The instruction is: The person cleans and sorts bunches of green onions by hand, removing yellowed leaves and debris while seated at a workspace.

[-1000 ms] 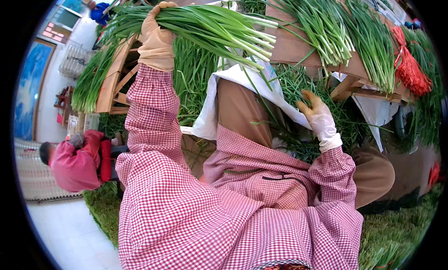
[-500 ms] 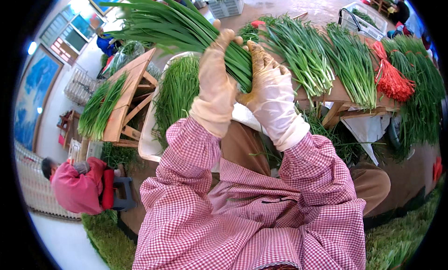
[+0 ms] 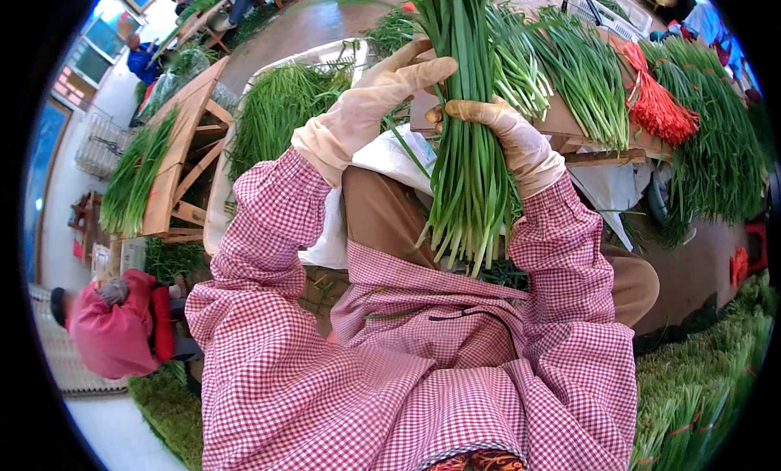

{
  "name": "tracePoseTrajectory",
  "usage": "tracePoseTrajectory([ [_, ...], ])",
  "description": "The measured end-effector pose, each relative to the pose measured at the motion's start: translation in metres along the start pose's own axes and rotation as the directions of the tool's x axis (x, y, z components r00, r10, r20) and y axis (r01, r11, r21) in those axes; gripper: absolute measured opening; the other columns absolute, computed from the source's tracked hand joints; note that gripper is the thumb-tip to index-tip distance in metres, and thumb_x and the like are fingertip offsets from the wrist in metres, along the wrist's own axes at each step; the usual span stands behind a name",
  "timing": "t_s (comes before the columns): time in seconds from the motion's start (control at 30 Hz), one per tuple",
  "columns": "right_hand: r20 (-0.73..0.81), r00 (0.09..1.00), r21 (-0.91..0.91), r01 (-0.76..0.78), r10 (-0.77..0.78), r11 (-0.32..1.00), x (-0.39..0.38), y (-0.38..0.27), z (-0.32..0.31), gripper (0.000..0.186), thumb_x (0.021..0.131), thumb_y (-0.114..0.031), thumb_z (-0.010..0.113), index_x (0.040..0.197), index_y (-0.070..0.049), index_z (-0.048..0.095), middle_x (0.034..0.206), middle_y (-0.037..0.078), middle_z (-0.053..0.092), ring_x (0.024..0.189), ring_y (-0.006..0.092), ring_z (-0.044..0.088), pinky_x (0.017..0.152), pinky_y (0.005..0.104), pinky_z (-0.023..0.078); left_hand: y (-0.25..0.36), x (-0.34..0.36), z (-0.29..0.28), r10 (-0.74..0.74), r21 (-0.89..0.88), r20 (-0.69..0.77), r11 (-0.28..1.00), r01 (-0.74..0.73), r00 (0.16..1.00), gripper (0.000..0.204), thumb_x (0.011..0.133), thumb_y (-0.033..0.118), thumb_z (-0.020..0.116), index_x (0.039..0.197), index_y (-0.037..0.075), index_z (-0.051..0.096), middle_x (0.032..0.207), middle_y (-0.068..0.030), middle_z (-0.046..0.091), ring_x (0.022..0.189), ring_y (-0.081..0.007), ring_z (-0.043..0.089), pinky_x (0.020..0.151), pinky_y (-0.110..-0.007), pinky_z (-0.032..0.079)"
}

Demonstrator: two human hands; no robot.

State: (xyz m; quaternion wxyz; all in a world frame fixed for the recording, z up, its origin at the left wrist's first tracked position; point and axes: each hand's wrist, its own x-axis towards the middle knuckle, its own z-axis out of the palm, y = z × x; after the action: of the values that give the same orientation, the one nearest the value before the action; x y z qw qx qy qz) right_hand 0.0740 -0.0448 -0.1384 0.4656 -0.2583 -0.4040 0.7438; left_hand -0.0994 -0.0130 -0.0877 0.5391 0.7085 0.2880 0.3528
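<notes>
Upright in front of me is a bunch of garlic chives [image 3: 468, 158], long flat green leaves with pale cut ends hanging toward my lap. My right hand [image 3: 508, 129], in a thin, stained pale glove, is wrapped round its middle from the right side. In a matching glove, my left hand [image 3: 378, 93] is at the left of the bunch, fingers stretched and apart, the fingertips reaching its leaves. It does not grip the bunch. The leaf tips run out past the top edge of the view.
Several chive bunches [image 3: 582, 89] lie on a wooden board [image 3: 561, 128], beside red ties [image 3: 663, 105]. Loose greens [image 3: 285, 113] fill a white crate [image 3: 218, 202] at left. Left of that stands a sloping wooden board [image 3: 183, 141]. A person in pink [image 3: 114, 324] sits lower left.
The bunch has swung from leaning left to upright, its pale ends now hanging down. My left hand has let go and moved left and down; my right hand keeps hold, now farther right.
</notes>
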Motion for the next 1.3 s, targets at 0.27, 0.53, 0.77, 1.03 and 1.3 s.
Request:
tracePoseTrajectory([
  [0.27,0.085,0.992,0.029,0.093,-0.095,0.995,0.000,0.018,-0.003,0.026,0.079,-0.023,0.059,0.096,-0.002,0.059,0.087,0.006,0.063,0.073,0.0105,0.059,0.066,0.0207,0.049,-0.057,0.018,-0.004,0.095,-0.130,0.332,0.990,-0.054,0.939,0.041,0.086,0.033,0.051,0.116,0.006,0.048,0.102,-0.0027,0.055,0.087,-0.0072,0.053,0.073,-0.018,0.045],
  [0.53,0.067,0.970,-0.196,-0.219,0.236,0.956,0.010,0.030,-0.016,0.047,0.077,-0.038,0.061,0.106,-0.003,0.054,0.089,0.008,0.062,0.074,0.0152,0.061,0.066,0.0247,0.050,-0.060,0.023,0.005,-0.090,-0.695,0.024,0.715,0.081,0.996,0.032,0.082,0.009,0.055,0.113,0.005,0.049,0.094,-0.0079,0.060,0.090,-0.0214,0.058,0.075,-0.033,0.051],
  [0.77,-0.147,0.975,-0.237,-0.200,0.169,0.951,-0.034,0.068,-0.052,0.041,0.080,-0.035,0.059,0.103,-0.001,0.056,0.085,0.002,0.057,0.070,0.0088,0.052,0.061,0.0216,0.043,-0.099,0.003,-0.072,-0.205,-0.830,-0.078,0.556,0.051,0.976,0.031,0.085,0.012,0.050,0.113,0.000,0.048,0.108,-0.0097,0.056,0.109,-0.0196,0.048,0.092,-0.028,0.043],
  [1.03,-0.221,0.956,-0.283,-0.251,0.191,0.926,-0.025,0.082,-0.063,0.029,0.084,-0.030,0.054,0.089,-0.002,0.058,0.062,0.000,0.053,0.045,0.0052,0.042,0.041,0.0180,0.033,-0.115,-0.034,-0.090,-0.232,-0.916,-0.093,0.400,0.008,0.968,0.019,0.081,0.001,0.053,0.100,0.004,0.057,0.098,-0.0099,0.060,0.105,-0.0259,0.051,0.086,-0.037,0.048],
  [1.3,-0.392,0.916,-0.189,-0.167,0.081,0.968,-0.040,0.104,-0.083,0.049,0.082,-0.047,0.052,0.106,-0.004,0.052,0.098,0.007,0.060,0.084,0.0116,0.057,0.065,0.0248,0.045,-0.133,-0.076,-0.112,-0.236,-0.948,-0.150,0.310,-0.072,0.960,0.019,0.082,-0.001,0.049,0.098,0.004,0.060,0.114,-0.0105,0.053,0.120,-0.0273,0.036,0.099,-0.039,0.036],
])
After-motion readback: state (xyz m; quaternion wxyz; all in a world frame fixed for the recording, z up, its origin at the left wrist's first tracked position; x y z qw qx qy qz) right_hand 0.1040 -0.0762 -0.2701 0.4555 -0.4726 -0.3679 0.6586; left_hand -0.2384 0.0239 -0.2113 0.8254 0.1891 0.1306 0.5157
